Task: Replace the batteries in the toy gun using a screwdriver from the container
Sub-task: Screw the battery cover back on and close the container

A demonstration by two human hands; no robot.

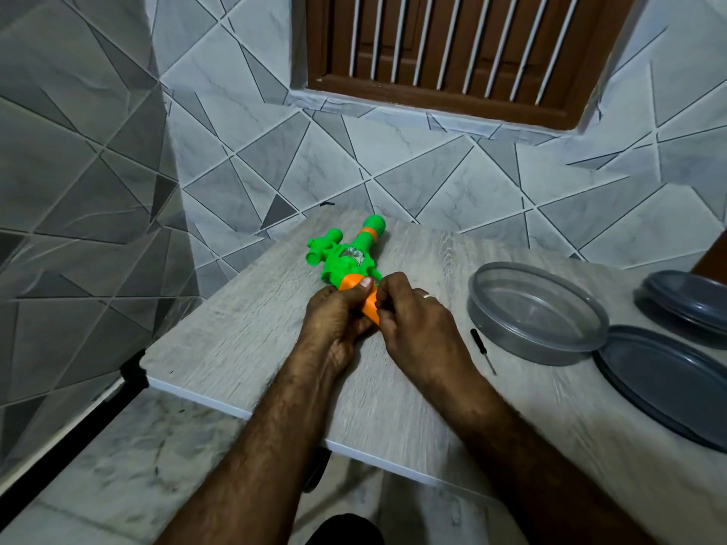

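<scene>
Fingers (387,304) on toy gun (346,261); container (537,312) apparently empty.

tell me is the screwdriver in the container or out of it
Out. The screwdriver lies flat on the table, just left of the open, empty container, with neither hand touching it.

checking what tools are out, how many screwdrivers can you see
1. The screwdriver lies on the table, loose, between the right hand and the clear container. Others could be hidden; the container looks empty.
</scene>
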